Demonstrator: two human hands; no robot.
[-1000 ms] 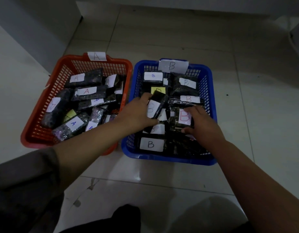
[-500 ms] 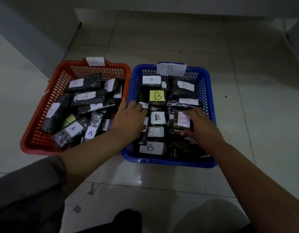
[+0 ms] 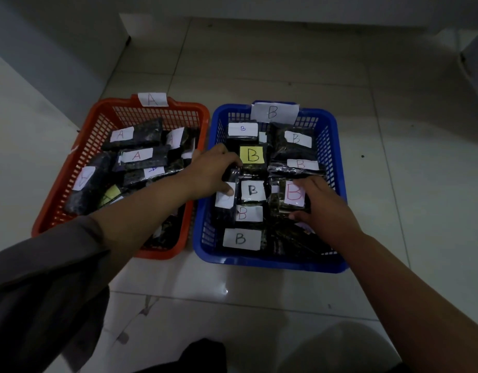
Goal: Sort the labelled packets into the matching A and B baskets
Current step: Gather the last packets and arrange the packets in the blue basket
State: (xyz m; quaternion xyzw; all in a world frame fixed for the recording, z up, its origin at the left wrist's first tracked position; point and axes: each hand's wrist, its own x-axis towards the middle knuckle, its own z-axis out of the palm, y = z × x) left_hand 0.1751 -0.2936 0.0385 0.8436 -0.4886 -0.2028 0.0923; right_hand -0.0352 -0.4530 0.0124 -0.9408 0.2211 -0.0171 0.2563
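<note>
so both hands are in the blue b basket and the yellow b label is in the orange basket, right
Not quite. Both the left hand and right hand are in the blue basket, but the head view shows the yellow B label there too, on a packet beside the left hand, not in the orange basket.

I read a paper tag marked "A" [image 3: 152, 99] at the twelve o'clock rim of the orange basket [image 3: 71, 168], and "B" [image 3: 272, 112] likewise on the blue basket [image 3: 337, 146]. Packets in the orange one carry "A" labels [image 3: 136, 155]. Those in the blue carry "B": one yellow label [image 3: 252, 154], one large red letter [image 3: 294, 193], one at six o'clock [image 3: 241, 239].
</note>
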